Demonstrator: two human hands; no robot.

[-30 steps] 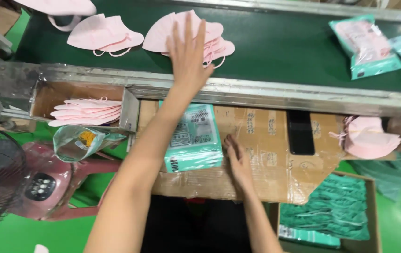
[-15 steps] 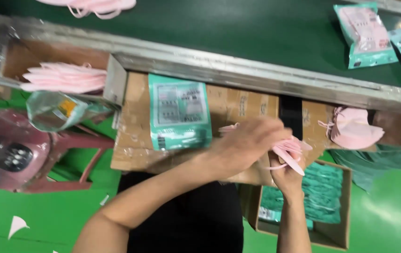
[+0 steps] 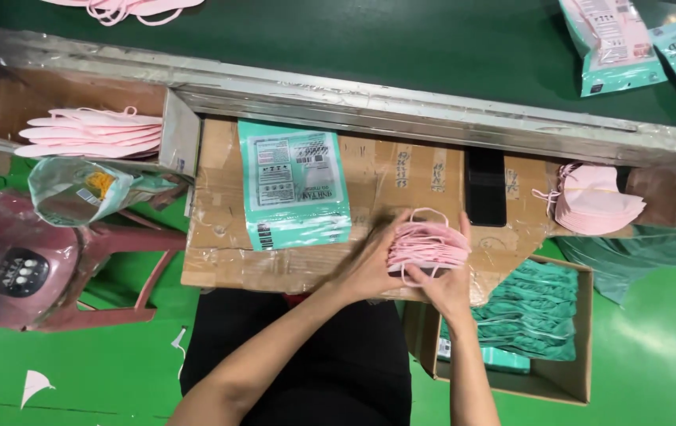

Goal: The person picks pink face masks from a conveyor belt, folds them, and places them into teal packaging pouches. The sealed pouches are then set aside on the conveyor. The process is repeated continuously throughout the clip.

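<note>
Both hands grip one stack of pink masks (image 3: 427, 244), held edge-on just above the cardboard desk (image 3: 219, 252). The left hand (image 3: 369, 264) reaches in from the lower left on a long bare forearm and is cupped against the near-left side of the stack, fingers curled under it. The right hand (image 3: 450, 284) comes up from below on a near-vertical forearm, palm turned toward the stack, with the thumb raised along the stack's right edge; its fingers are hidden behind the masks. Both hands are closed on the stack, with a white ear loop arching over its top. Relative to the stack, a teal printed pouch (image 3: 294, 185) lies flat on the desk to the left, well apart from the hands. A black phone (image 3: 485, 188) lies on the desk just above and to the right of the stack. A second pile of pink masks (image 3: 594, 201) rests farther right at the desk's edge. A third pile of pink masks (image 3: 93, 132) sits in a cardboard compartment far to the left. Below and right of the stack, an open carton (image 3: 567, 383) on the green floor holds teal pouches. Above the stack, beyond a metal rail (image 3: 401, 114), runs a dark green conveyor belt (image 3: 369, 43).
</note>
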